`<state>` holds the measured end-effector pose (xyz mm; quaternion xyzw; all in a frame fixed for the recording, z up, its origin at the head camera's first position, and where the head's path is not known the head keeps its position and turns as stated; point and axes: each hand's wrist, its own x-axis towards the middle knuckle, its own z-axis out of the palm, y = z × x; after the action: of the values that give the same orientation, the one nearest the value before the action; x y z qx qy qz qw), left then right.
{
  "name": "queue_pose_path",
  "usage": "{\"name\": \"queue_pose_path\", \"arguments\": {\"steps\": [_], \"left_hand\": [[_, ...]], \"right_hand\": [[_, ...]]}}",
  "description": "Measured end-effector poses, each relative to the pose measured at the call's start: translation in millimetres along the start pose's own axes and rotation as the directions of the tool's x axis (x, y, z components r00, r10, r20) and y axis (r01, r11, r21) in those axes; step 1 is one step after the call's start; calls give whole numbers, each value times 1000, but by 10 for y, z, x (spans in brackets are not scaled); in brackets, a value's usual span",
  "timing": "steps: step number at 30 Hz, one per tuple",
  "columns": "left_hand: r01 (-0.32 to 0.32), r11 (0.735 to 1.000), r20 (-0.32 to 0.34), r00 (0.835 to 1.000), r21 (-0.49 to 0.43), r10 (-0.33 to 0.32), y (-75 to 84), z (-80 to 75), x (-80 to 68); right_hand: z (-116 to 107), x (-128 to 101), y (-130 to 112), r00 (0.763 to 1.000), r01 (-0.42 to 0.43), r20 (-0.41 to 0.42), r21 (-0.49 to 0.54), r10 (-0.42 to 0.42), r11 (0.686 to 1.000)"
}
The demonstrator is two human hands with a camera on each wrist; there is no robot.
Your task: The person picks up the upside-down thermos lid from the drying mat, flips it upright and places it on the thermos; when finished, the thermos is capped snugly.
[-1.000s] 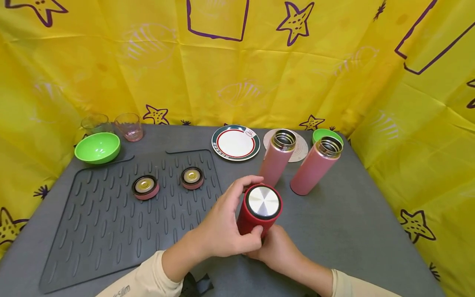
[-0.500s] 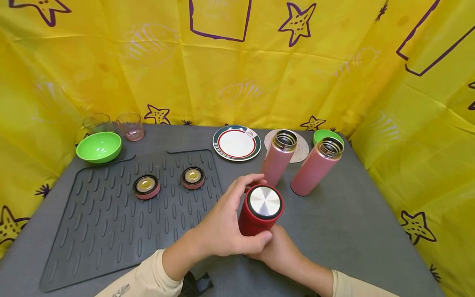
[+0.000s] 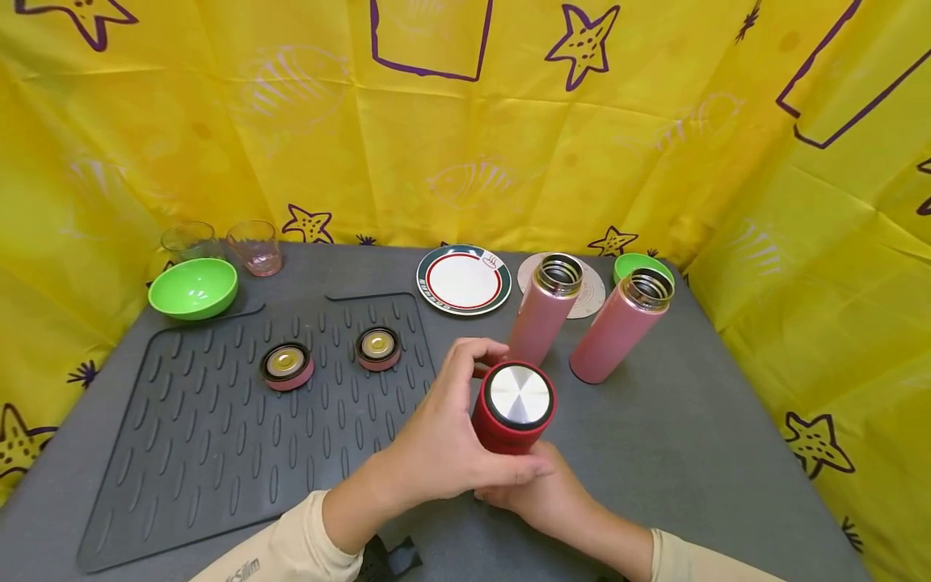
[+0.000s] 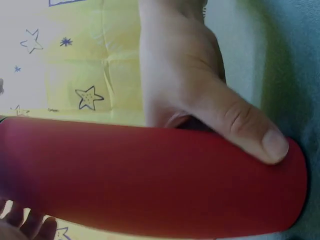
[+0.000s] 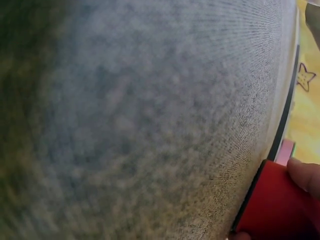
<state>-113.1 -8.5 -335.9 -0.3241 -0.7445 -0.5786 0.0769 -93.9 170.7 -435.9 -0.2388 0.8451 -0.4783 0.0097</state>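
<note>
Yellow cloth printed with purple stars hangs behind and beside a grey table (image 3: 698, 453), on whose left half lies a dark ribbed rubber mat (image 3: 204, 436). Near the table's front middle, just right of the mat, stands a red cylindrical flask with a brushed-metal disc on its lid (image 3: 513, 408), held by both hands. The person's left hand (image 3: 444, 440) wraps its curled fingers and thumb round the flask's upper part at the lid; in the left wrist view that hand (image 4: 200, 90) shows its thumb pressed flat on the red flask wall (image 4: 150, 180). The person's right hand (image 3: 545, 493) grips the flask lower down, on the near side, its fingers mostly hidden behind the left hand; the right wrist view shows only the grey table close up and a corner of the red flask (image 5: 280, 205). Just behind the flask stand two pink metal flasks without lids, one (image 3: 547, 315) nearer the middle and one (image 3: 618, 327) to its right, both leaning in the wide view. On the mat sit two round pink lids with brass-coloured centres (image 3: 287, 365) (image 3: 377, 347). Along the far edge are a green plastic bowl (image 3: 193, 288), two clear glass tumblers (image 3: 218, 242), a white plate with a red and green rim (image 3: 464, 280), a pale round coaster (image 3: 592, 295) and a small green cup (image 3: 634, 263)
</note>
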Motion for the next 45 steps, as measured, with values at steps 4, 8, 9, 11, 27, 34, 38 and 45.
{"name": "queue_pose_path", "arguments": {"steps": [4, 8, 9, 11, 27, 34, 38, 45], "left_hand": [[-23, 1000, -29, 999, 15, 23, -12, -2, 8], [-77, 997, 30, 997, -6, 77, -23, -41, 16], [-71, 997, 41, 997, -14, 72, -22, -42, 14], [-41, 999, 37, 998, -13, 41, -18, -28, 7], [2, 1000, -5, 1000, 21, -2, -5, -33, -5], [-24, 999, -121, 992, 43, 30, 5, -4, -9], [-67, 997, -41, 997, -25, 66, -14, -91, 20], [-19, 999, 32, 999, -29, 20, -13, -98, 17]], "right_hand": [[-2, 8, -11, 999, -47, 23, 21, 46, 999], [3, 10, -16, 998, -52, 35, 43, 51, 998], [2, 7, -14, 999, -32, 28, 39, 31, 999], [-3, -3, -15, 1000, -5, 17, 35, 4, 999], [3, 4, -14, 1000, -27, 8, 18, 27, 999], [14, 6, 4, 999, -46, -15, -18, 46, 999], [10, 5, 3, 997, -69, -28, -39, 68, 997], [8, 22, 9, 999, -29, -25, -55, 28, 998]]}}
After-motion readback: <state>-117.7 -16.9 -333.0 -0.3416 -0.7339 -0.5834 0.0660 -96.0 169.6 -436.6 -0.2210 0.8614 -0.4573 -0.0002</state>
